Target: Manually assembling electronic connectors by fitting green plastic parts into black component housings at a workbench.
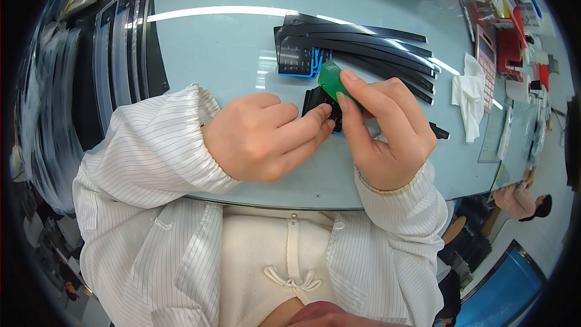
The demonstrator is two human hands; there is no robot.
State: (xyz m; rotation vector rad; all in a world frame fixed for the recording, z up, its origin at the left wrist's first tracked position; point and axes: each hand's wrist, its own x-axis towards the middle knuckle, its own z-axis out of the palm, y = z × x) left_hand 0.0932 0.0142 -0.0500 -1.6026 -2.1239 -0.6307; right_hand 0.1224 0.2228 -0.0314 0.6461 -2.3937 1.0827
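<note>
Between the thumb and index finger of my right hand (393,136) is a thin, glossy green piece (330,77), held tilted. My left hand (260,139) is closed, with its fingertips pressing on the wide end of a black panel strip (311,102) just below the green piece. My right hand hides the middle of that strip. A black end (440,132) shows past my right wrist and seems to belong to it. Farther off lies a fanned pile of long black panel strips (375,42), with blue edging on their wide ends.
Long dark strips in clear film (118,42) lie at the left, beside a stack of clear plastic sleeves (54,109). To the right are a crumpled white cloth (469,94) and a pink calculator (486,63). The glass-topped table (212,42) ends close to my body.
</note>
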